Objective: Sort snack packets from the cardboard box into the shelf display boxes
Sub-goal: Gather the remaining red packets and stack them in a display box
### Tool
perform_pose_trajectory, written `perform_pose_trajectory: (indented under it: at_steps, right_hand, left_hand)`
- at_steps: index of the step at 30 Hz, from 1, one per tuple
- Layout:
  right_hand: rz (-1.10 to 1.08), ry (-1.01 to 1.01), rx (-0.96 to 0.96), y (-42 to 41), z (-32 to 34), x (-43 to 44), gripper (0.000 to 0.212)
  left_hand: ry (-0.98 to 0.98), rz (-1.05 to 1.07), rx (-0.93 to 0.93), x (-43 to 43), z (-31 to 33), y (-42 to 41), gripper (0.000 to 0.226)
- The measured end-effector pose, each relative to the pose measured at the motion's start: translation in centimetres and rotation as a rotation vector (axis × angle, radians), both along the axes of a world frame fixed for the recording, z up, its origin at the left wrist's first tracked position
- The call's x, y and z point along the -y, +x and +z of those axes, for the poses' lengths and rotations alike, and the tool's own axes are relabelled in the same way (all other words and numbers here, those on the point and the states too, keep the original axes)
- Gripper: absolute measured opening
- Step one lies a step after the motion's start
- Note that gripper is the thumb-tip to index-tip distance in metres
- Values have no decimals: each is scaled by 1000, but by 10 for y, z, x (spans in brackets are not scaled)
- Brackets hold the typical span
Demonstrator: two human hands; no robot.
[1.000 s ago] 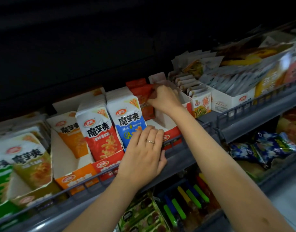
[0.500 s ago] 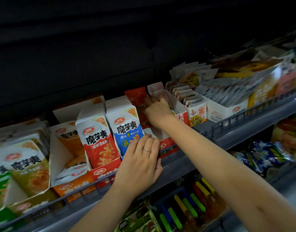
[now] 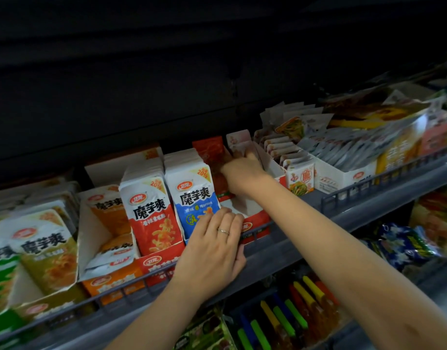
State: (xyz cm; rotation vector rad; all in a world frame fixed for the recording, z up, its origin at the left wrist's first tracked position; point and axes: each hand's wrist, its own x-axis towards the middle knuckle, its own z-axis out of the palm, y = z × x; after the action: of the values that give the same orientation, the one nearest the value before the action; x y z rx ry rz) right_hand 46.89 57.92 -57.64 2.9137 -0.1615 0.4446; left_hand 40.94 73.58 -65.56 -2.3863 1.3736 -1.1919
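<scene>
My right hand (image 3: 242, 170) reaches deep into a red display box (image 3: 256, 219) on the shelf. Its fingers lie fairly straight against the upright red snack packets (image 3: 208, 150) at the back of that box. The front half of the box shows a bare white floor. My left hand (image 3: 215, 246), with a ring on one finger, rests flat on the shelf's front rail. Its fingertips touch the front blue-and-white packet (image 3: 192, 195) and the red box's front wall. The cardboard box is out of view.
Left of the blue packets stand red-and-white packets (image 3: 146, 210), a half-full orange box (image 3: 108, 215) and olive packets (image 3: 40, 248). To the right are white boxes of small sachets (image 3: 343, 178). A grey wire rail (image 3: 305, 238) edges the shelf. Below lie coloured tubes (image 3: 293, 306).
My right hand has gone from pinching the red packets to reaching further back with straighter fingers. The left hand stays on the rail. The view has dropped slightly.
</scene>
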Motion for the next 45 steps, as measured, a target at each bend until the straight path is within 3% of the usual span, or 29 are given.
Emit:
perform_pose_trajectory:
  at_steps: [5,9,15,19,23,27,30,34,41,45]
  right_hand:
    - [50,-26,15,-14,-4,1,46]
    - [82,68,71,-29,-2,3,48]
    - [161,439,530,-92,-23,-6,34]
    - [271,539,629,-145,-39,-36,32]
    - [345,508,818,-194,-60,-65,20]
    - [384,596,917,-219,-88,-101,19]
    - [481,616,696,-224,-121,-128,19]
    - [558,514,165,-229,-199,-157,19]
    - [372,583,-814,-270,-342,-170,22]
    - [237,536,-1113,-292,-395,-175,28]
  left_hand:
    - [-12,-16,19,0,0,0,48]
    - [-8,-30,20,-1,0,0,48]
    - [43,30,-4,-2,6,-1,55]
    - [144,89,-80,-11,11,-14,60]
    - [-84,-153,-117,-38,4,-54,59]
    - [-66,-297,-161,-104,-23,-108,47]
    - [103,-266,-255,-163,-51,-150,41]
    - [313,-108,-504,-226,-86,-203,36]
    - [216,155,-980,-282,-137,-236,29]
    - [153,213,-1059,-292,-146,-235,31]
